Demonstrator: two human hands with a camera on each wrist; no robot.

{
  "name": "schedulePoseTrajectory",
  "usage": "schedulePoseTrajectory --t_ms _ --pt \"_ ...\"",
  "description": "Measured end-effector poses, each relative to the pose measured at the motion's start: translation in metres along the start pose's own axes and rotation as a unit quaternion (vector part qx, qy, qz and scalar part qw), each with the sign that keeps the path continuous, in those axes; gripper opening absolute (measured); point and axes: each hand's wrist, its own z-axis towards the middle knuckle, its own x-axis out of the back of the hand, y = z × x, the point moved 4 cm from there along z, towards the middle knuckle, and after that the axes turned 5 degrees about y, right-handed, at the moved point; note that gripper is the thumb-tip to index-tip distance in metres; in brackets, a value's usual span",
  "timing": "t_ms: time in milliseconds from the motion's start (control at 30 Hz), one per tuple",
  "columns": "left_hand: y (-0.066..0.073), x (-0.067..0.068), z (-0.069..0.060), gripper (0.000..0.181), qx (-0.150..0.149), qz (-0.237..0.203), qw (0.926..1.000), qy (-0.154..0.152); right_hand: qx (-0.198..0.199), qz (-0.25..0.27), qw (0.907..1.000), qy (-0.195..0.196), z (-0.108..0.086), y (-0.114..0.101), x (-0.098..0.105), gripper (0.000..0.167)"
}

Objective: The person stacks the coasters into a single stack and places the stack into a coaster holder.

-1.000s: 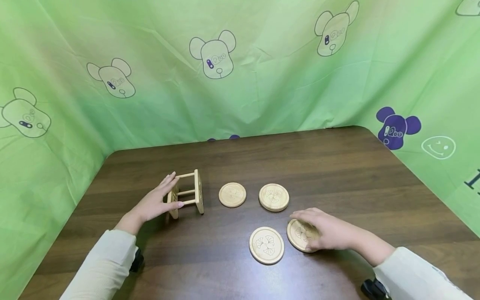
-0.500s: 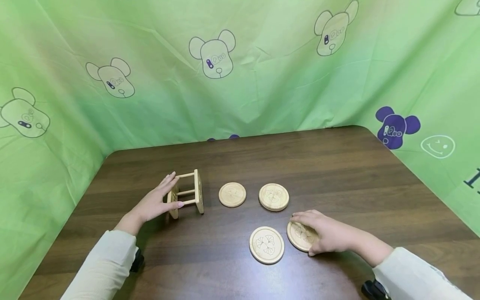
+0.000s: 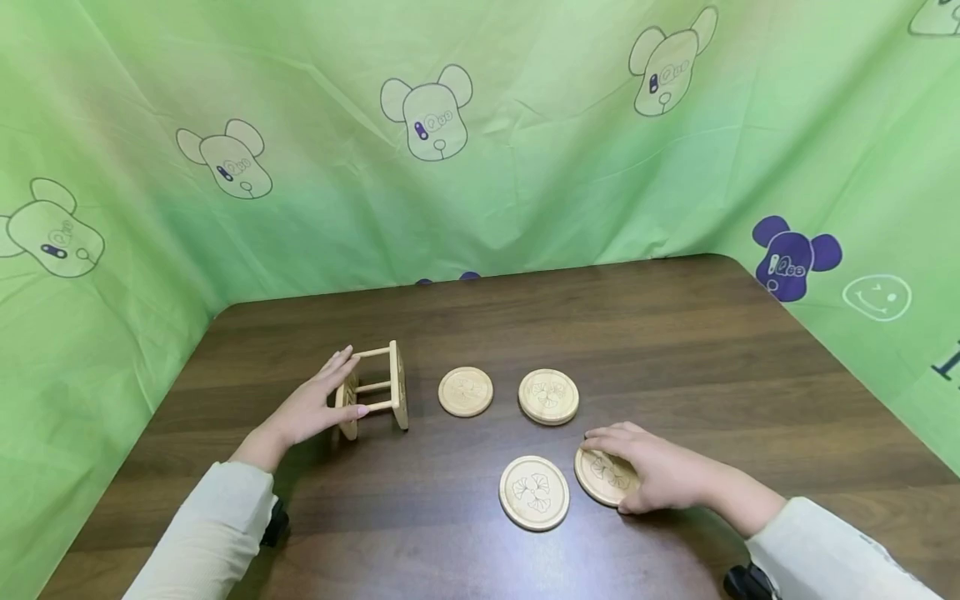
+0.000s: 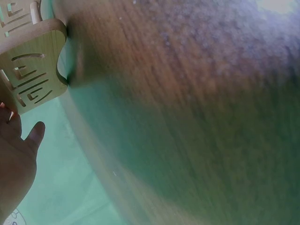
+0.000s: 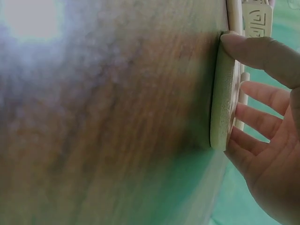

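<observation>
In the head view my left hand (image 3: 309,406) grips the left end of a pale wooden coaster holder (image 3: 398,385), thumb at its near side and fingers at the far side. The left wrist view shows the holder's cut-out end panel (image 4: 33,68), with only part of the hand in frame. My right hand (image 3: 670,471) holds a round wooden coaster (image 3: 602,473) by its edge, thumb and fingers on opposite sides. The right wrist view shows this coaster's rim (image 5: 224,98) low over or on the table; I cannot tell which.
Another coaster (image 3: 534,492) with a leaf engraving lies just left of the held one. Farther back are a coaster (image 3: 465,392) beside the holder and what looks like a small stack of coasters (image 3: 548,396). Green printed curtain (image 3: 525,167) hangs behind the brown table (image 3: 420,517).
Compared with a second ago, my right thumb has shifted slightly toward the near edge of the coaster. The left hand, the holder and the other coasters stay in place.
</observation>
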Motion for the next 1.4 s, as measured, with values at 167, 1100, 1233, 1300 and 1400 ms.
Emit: schedulePoseTrajectory --t_ms 167,1100,1233,1300,1400 --pt "-0.001 0.000 0.001 0.083 -0.001 0.001 1.0000 0.004 0.012 -0.008 0.9999 0.001 0.003 0.000 0.002 0.068" --pt "-0.002 -0.001 0.002 0.082 -0.002 -0.003 0.9999 0.014 0.029 0.003 0.9989 0.036 0.054 0.006 0.035 0.070" --pt "-0.003 -0.001 0.002 0.082 -0.003 -0.002 0.9999 0.016 0.033 0.013 0.9989 0.033 0.065 0.005 0.034 0.068" --pt "-0.003 -0.001 0.001 0.082 -0.002 -0.002 0.9999 0.015 0.031 0.014 0.9990 0.029 0.070 0.006 0.033 0.068" --pt "-0.003 -0.001 0.002 0.082 -0.003 -0.003 0.9999 0.014 0.026 0.016 0.9992 0.025 0.076 0.008 0.030 0.069"
